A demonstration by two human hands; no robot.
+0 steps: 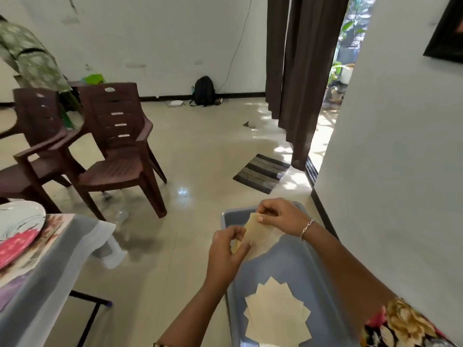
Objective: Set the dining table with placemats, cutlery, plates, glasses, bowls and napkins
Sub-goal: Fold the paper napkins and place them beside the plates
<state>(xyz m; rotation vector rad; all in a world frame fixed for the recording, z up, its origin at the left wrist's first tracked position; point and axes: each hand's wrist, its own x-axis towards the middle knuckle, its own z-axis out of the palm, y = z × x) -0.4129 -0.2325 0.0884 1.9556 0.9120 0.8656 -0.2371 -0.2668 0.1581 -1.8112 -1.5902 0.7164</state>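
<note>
Head view: in the lower middle of the frame, the left grip (226,249) and the right grip (280,217) both pinch one cream paper napkin (259,234). The left thumb and fingers are closed on its lower-left corner and the right ones on its upper edge. The napkin is held just above the far end of a grey-blue tray (290,264). A bracelet (307,229) circles the right wrist. Lower on the tray, toward the bottom of the frame, lies a fanned stack of napkins (275,314), well apart from the held one.

At the lower left, a tabletop (50,261) under a grey cloth carries a floral placemat (47,234). On the placemat sits a pale patterned plate (20,217), overlapping a pink plate (15,244).

Two brown plastic chairs (117,146) stand on the tiled floor at centre left. A striped doormat (261,172) lies by dark curtains (300,71), and a black backpack (204,91) leans against the far wall.
</note>
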